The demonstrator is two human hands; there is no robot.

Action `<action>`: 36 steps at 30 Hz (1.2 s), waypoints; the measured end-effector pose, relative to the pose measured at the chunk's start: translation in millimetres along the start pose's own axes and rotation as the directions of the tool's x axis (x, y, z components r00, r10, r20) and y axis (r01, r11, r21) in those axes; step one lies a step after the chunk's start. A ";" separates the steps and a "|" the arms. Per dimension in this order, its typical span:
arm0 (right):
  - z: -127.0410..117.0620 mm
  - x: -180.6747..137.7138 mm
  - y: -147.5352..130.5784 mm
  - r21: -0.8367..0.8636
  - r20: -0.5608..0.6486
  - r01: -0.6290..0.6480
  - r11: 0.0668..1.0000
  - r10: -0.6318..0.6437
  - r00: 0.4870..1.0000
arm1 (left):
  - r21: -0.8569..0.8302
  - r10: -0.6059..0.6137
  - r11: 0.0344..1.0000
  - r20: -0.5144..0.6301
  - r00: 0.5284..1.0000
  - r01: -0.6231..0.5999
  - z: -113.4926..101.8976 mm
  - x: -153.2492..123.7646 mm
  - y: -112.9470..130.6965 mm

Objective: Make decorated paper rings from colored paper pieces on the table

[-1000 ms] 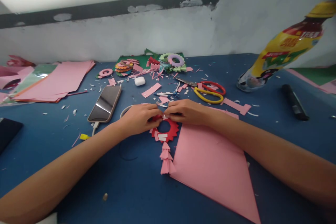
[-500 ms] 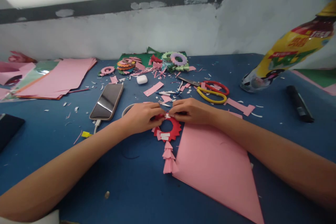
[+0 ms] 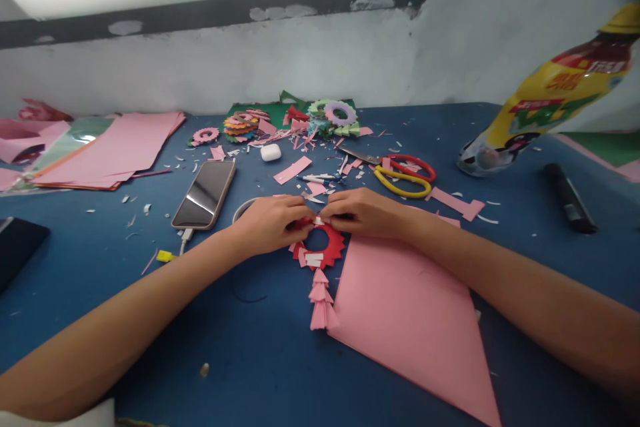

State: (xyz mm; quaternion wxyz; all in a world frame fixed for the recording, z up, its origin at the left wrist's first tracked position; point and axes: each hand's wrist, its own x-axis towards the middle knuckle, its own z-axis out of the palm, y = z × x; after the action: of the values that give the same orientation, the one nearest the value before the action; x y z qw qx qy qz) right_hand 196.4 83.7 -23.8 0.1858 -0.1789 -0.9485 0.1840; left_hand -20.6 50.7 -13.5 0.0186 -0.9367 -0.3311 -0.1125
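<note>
A red paper ring (image 3: 334,248) with a zigzag edge lies on the blue table, white tape pieces (image 3: 314,259) stuck on its lower part. Below it hangs a pink folded-paper tassel (image 3: 321,300) in three tiers. My left hand (image 3: 275,221) is closed at the ring's upper left edge, fingertips pinching it. From the upper right, my right hand (image 3: 359,212) is closed with its fingertips at the ring's top, by a small white piece there. What lies between those fingertips is hidden. A pink paper sheet (image 3: 410,320) reaches under my right forearm.
Red-and-yellow scissors (image 3: 405,177), a pen (image 3: 320,179) and paper scraps lie beyond my hands. A phone (image 3: 205,193) with a cable and a white case (image 3: 271,153) are left of them. A bottle (image 3: 545,97) and a black marker (image 3: 570,199) are at right; pink sheets (image 3: 110,147) at left.
Both hands keep their places at the top of the red ring, with only a very slight shift of the fingers. The view has moved a little.
</note>
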 end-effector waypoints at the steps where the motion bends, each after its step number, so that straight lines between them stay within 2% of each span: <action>1: 0.1 0.1 -0.1 0.003 -0.002 -0.001 1.000 0.001 1.000 | -0.001 -0.003 1.000 -0.002 1.000 0.003 0.1 0.0 0.1; 7: 0.4 1.0 2.8 0.063 0.015 -0.017 0.998 0.016 1.000 | -0.022 -0.033 0.999 -0.030 0.999 0.032 -0.7 0.3 1.9; 15: -0.1 3.0 3.2 0.014 0.047 -0.033 0.999 0.032 0.998 | -0.045 -0.035 0.998 -0.055 0.998 0.032 -1.1 -0.2 2.0; 22: -4.6 4.2 2.2 -0.031 0.114 0.035 0.999 -0.032 0.993 | -0.087 -0.059 0.995 -0.059 0.997 0.054 -1.2 -0.8 1.7; 26: -4.5 5.2 2.1 -0.051 0.108 0.029 0.998 -0.024 0.994 | -0.094 -0.059 0.994 -0.063 0.996 0.053 -1.3 -0.9 1.7; 36: -0.7 4.2 7.3 0.026 0.044 0.034 0.999 -0.035 0.998 | -0.086 -0.061 0.995 -0.074 0.995 0.054 -2.4 -1.5 1.8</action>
State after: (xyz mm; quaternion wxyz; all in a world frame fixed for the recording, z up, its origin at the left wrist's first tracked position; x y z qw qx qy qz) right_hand 195.0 91.9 -25.0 0.1703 -0.1561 -0.9528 0.1968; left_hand -21.0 48.1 -11.5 -0.0115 -0.9217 -0.3521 -0.1626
